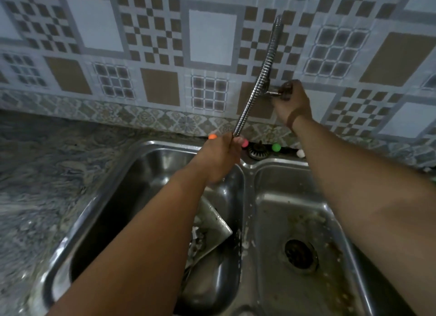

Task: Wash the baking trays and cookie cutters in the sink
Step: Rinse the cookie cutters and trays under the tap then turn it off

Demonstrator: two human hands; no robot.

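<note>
- A double steel sink [245, 171] fills the lower part of the view, with a left basin and a right basin set side by side.
- In the left basin a baking tray [215, 223] lies tilted, one corner pointing toward the divider, partly hidden under the left forearm; smaller items beside it are too dim to make out, so I cannot tell whether they are cookie cutters.
- The right basin holds a round drain [300, 255] with brownish stains around it.
- The left hand [220, 158] reaches over the left basin, fingers curled round the lower end of a flexible metal tap hose [258, 86].
- Small coloured balls [276, 147] and a strainer [258, 153] sit on the back ledge of the sink.
- The right hand [291, 101] is raised to the wall, its fingers wrapped round the tap handle [274, 93].
- A patterned tile wall [153, 44] stands behind, above a marbled countertop [47, 164].
</note>
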